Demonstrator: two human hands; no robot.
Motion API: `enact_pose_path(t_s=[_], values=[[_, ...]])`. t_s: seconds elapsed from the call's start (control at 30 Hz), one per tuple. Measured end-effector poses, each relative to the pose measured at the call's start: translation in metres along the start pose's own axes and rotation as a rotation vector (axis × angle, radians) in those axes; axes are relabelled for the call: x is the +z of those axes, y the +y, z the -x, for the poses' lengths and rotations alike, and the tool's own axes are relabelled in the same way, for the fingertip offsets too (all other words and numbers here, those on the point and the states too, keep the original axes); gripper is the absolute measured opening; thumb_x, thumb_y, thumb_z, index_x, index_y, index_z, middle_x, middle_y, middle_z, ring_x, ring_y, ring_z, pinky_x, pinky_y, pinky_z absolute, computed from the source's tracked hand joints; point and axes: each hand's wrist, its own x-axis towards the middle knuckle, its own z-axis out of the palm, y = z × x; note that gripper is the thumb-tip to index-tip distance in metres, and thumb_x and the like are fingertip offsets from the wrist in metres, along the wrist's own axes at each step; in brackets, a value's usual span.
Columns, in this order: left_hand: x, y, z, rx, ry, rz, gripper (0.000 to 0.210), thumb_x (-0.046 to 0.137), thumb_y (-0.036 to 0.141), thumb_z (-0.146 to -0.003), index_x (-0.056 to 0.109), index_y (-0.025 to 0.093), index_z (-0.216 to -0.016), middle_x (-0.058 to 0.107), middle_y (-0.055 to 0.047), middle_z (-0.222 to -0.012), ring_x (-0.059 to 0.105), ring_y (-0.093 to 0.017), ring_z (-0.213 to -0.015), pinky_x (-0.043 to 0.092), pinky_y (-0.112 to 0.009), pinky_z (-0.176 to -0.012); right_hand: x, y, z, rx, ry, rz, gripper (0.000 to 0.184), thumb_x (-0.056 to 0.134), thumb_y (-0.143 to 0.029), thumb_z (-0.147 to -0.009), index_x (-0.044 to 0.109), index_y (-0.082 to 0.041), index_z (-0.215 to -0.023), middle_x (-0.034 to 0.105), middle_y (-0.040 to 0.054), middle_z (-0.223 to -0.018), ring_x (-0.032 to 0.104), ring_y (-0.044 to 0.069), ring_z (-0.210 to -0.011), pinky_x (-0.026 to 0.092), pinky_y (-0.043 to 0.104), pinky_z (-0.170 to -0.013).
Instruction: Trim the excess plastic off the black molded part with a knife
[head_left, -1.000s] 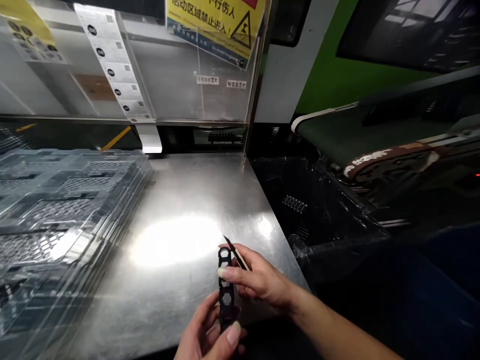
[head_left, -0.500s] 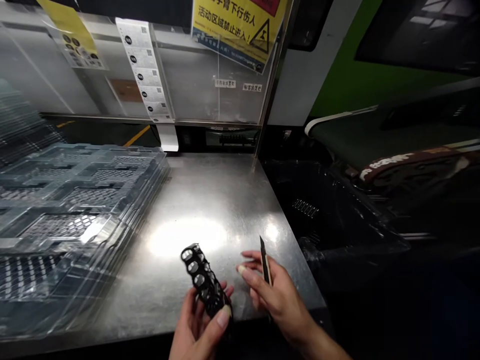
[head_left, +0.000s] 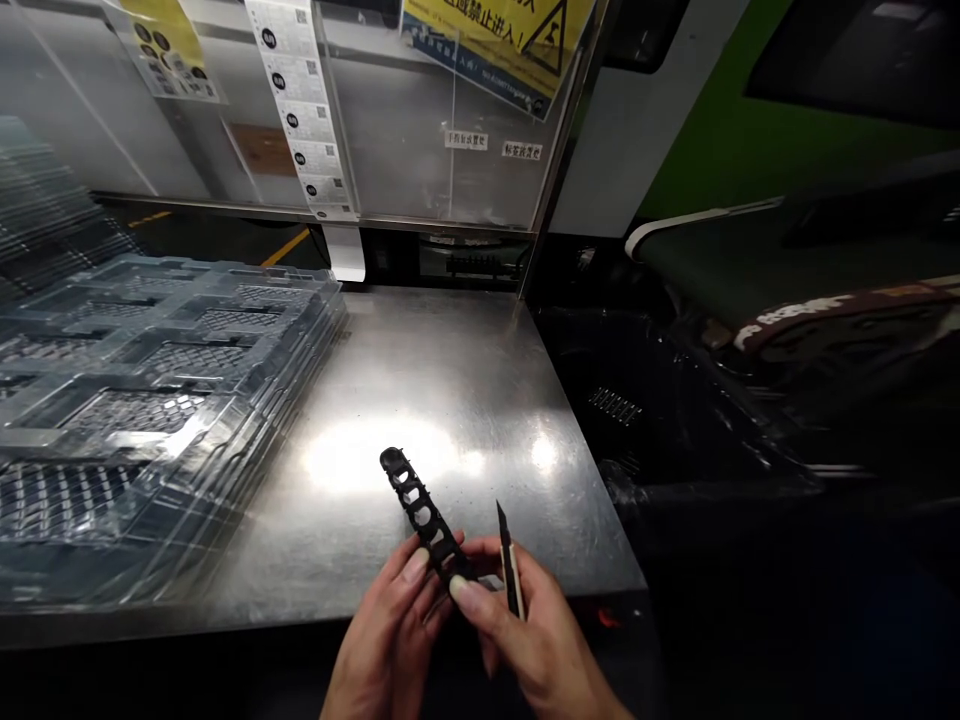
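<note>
Both hands, left hand point(head_left: 390, 625) and right hand point(head_left: 525, 640), pinch a black perforated plastic strip point(head_left: 421, 515); the right also grips a craft knife point(head_left: 510, 565) over the steel table point(head_left: 450, 390).

Steel table point(head_left: 450, 380); clear tray stack point(head_left: 150, 400) on left.

The single head-worn view looks forward and down from close above the near edge of the steel table point(head_left: 420, 380), facing its far end.
</note>
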Motion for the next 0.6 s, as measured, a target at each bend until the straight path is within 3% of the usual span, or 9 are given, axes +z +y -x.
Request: enact_pose_path(t_s=[0.13, 0.43, 0.6], values=[[0.002, 0.001, 0.006, -0.019, 0.039, -0.02, 0.04, 0.079, 0.033, -0.087, 0.073, 0.023, -0.125, 0.078, -0.01, -0.13, 0.065, -0.033, -0.131, 0.044, -0.046, -0.118, 0.002, 0.004, 0.002, 0.016, -0.001, 0.005, 0.064, 0.076, -0.065, -0.085, 0.064, -0.016, -0.124, 0.064, 0.0018, -0.074, 0.048, 0.011, -0.052, 0.039, 0.025, -0.05], [0.006, 0.013, 0.002, -0.002, 0.083, -0.176, 0.048, 0.084, 0.038, -0.084, 0.07, 0.017, -0.125, 0.078, -0.013, -0.125, 0.068, -0.032, -0.126, 0.048, -0.043, -0.113, 0.003, 0.003, 0.007, 0.068, 0.03, 0.115, 0.07, 0.076, -0.072, -0.081, 0.066, -0.016, -0.122, 0.058, -0.0011, -0.067, 0.044, 0.012, -0.053, 0.037, 0.026, -0.053], [0.007, 0.018, 0.007, -0.028, 0.13, -0.17, 0.038, 0.081, 0.04, -0.085, 0.073, 0.022, -0.118, 0.083, -0.007, -0.106, 0.075, -0.028, -0.11, 0.056, -0.032, -0.091, -0.003, 0.002, 0.01, 0.094, -0.051, 0.16, 0.078, 0.064, -0.08, -0.085, 0.065, -0.014, -0.126, 0.066, 0.0031, -0.073, 0.051, 0.013, -0.05, 0.04, 0.028, -0.052]])
